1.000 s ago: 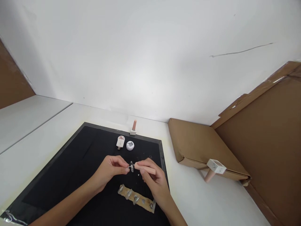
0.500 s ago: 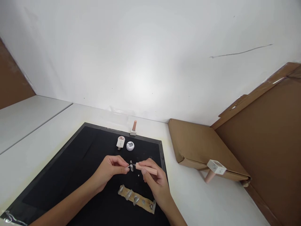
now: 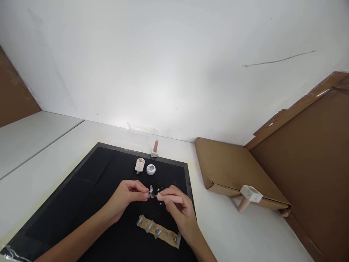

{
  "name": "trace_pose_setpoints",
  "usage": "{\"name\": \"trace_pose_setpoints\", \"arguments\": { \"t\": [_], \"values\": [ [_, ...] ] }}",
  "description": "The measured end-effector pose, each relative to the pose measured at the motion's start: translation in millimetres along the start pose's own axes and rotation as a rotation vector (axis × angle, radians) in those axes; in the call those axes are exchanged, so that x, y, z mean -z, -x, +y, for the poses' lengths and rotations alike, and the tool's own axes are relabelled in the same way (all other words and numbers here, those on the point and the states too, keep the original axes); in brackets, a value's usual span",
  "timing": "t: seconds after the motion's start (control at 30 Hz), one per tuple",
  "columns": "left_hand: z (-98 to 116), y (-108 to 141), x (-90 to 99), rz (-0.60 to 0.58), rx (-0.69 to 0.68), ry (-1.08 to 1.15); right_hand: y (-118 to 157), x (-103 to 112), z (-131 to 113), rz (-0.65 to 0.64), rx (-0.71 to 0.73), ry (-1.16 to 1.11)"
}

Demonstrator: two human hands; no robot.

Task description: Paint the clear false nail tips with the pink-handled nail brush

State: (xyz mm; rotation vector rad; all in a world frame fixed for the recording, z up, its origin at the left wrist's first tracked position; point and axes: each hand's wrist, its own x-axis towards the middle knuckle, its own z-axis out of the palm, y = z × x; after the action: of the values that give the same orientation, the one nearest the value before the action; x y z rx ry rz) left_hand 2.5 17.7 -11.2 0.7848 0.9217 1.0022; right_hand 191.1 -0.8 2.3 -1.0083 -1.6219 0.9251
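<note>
My left hand point(image 3: 131, 194) pinches a thin stem behind a small clear nail tip point(image 3: 152, 191), held over the black mat. Closed around a peach-coloured nail polish brush point(image 3: 171, 199), my right hand point(image 3: 178, 205) points its dark tip leftward, at or very near the nail tip's lower part. Whether they touch is too small to tell. Below the hands lies a tan strip point(image 3: 163, 235) bearing several clear nail tips. Beyond them sit a round white pot point(image 3: 151, 169) and a flat white piece with red lettering point(image 3: 140, 165).
At the mat's far edge stands a polish bottle with a peach cap point(image 3: 154, 150). To the right, a cardboard box point(image 3: 231, 163) lies by the white wall, with another white and peach bottle point(image 3: 250, 194) against its front. A black mat point(image 3: 68, 196) covers much of the table.
The nail tip has turned to face the brush more. The brush tip has shifted slightly down along it. Both hands stay almost in place.
</note>
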Motion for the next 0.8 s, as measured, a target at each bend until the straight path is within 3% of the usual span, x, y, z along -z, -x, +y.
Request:
{"name": "trace_pose_setpoints", "arguments": {
  "t": [0.6,0.8],
  "values": [
    [-1.2,-2.2,0.7,0.009,0.034,0.051,2.1,0.0,0.6,0.028,0.015,0.003],
    [-0.5,-1.7,-0.2,0.022,0.049,0.071,0.1,2.4,-3.0,-0.031,0.050,0.005]
  ]
}}
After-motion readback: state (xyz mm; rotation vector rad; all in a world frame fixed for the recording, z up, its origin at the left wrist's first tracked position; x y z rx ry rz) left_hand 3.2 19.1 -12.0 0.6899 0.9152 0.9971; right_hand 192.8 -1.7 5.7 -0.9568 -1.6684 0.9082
